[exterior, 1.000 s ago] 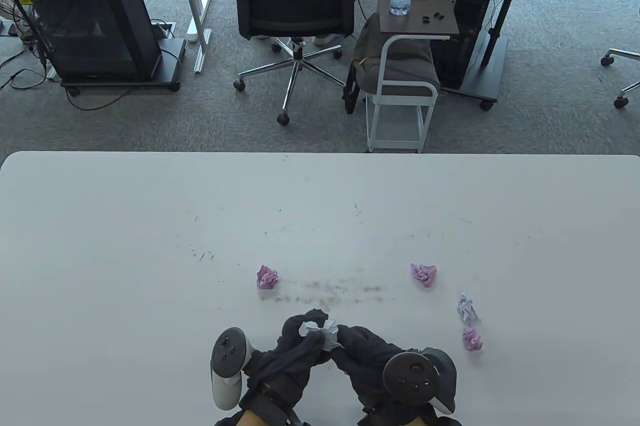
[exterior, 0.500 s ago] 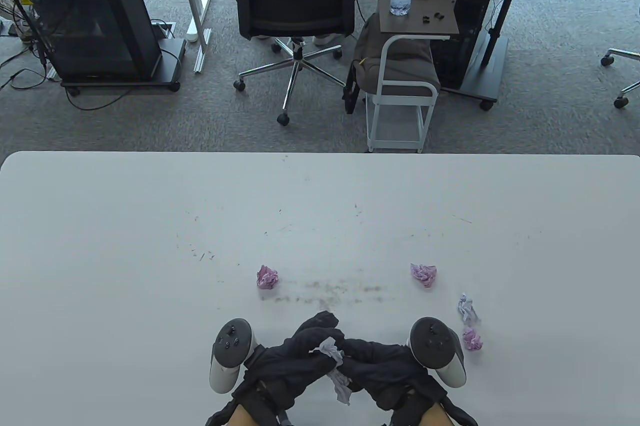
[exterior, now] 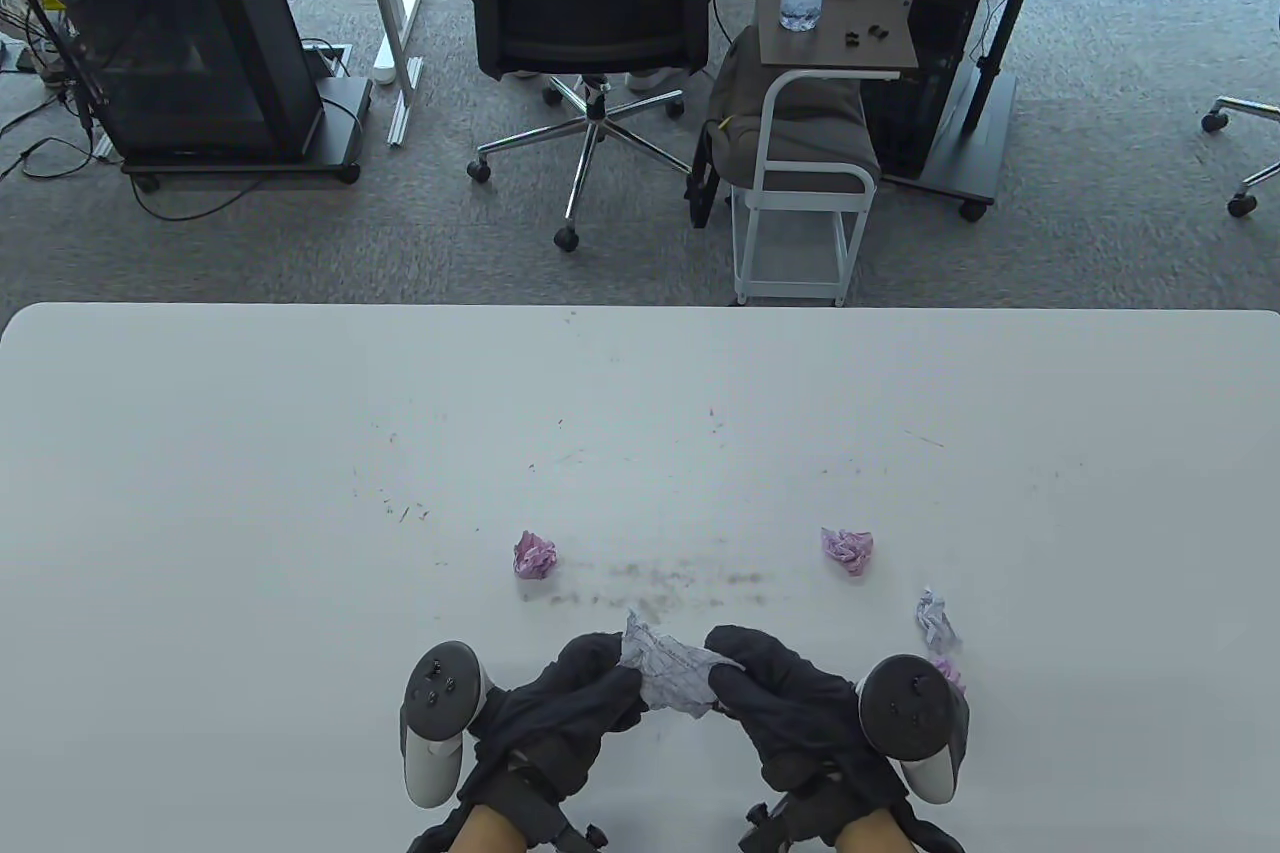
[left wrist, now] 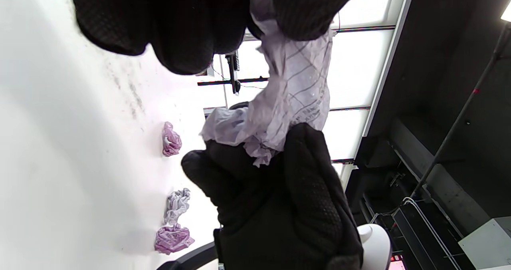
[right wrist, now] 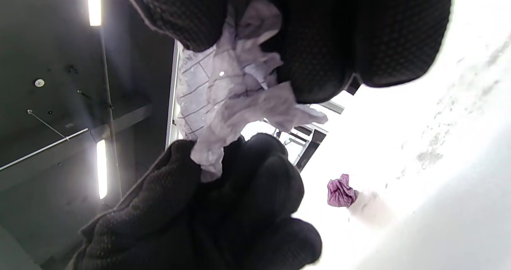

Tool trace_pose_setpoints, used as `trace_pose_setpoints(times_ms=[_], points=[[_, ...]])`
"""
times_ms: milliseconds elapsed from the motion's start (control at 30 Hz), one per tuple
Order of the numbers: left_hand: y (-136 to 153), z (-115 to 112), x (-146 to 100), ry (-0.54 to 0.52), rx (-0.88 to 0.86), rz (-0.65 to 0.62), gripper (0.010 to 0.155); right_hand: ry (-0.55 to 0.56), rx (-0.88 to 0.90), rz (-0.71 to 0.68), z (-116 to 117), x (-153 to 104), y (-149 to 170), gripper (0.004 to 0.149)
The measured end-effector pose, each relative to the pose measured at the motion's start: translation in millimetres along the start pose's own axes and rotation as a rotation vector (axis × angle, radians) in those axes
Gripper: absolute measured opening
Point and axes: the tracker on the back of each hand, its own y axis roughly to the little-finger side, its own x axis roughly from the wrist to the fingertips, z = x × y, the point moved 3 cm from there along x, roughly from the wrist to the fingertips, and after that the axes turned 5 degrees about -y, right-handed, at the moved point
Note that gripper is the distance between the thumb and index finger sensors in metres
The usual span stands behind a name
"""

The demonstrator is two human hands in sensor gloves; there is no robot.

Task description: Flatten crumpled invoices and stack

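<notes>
A crumpled white gridded paper invoice [exterior: 672,673] is being pinched and pulled open between both hands, left hand [exterior: 565,708] and right hand [exterior: 790,703]; pressing flat on the tabletop [exterior: 250,493] is judged next.

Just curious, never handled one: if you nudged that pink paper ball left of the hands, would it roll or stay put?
The pink paper ball looks small and loosely crumpled, so it is probably very light and would skid or tumble at a nudge. Its lumpy, uneven folds suggest it would stop soon rather than roll far. It would likely squash easily when pinched.
</notes>
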Motion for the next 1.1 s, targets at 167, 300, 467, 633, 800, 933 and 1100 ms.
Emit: trace_pose_setpoints(times_ms=[167,300,467,633,800,933,1100], points=[[4,1,0,-0.013,0.013,0.030,0.044,0.070,0.039,-0.037,-10,-2,-2,0.041],[11,6,0,-0.038,-0.011,0.061,0.044,0.110,-0.049,-0.063,-16,-4,-11,0.042],[13,13,-1,-0.034,-0.098,0.037,0.062,0.099,-0.196,-0.089,-18,-5,-19,0.042],[1,19,0,0.040,0.144,-0.040,0.104,0.019,-0.264,-0.146,-12,-5,-30,0.042],[3,17,0,0.135,0.058,0.024,0.102,-0.027,-0.290,-0.213,-3,-5,-43,0.041],[-1,16,1,0.104,0.066,0.005,0.066,-0.043,-0.306,-0.232,3,-6,-46,0.042],[-14,19,-1,-0.015,-0.021,-0.103,0.043,-0.052,-0.344,-0.190,4,-6,-40,0.043]])
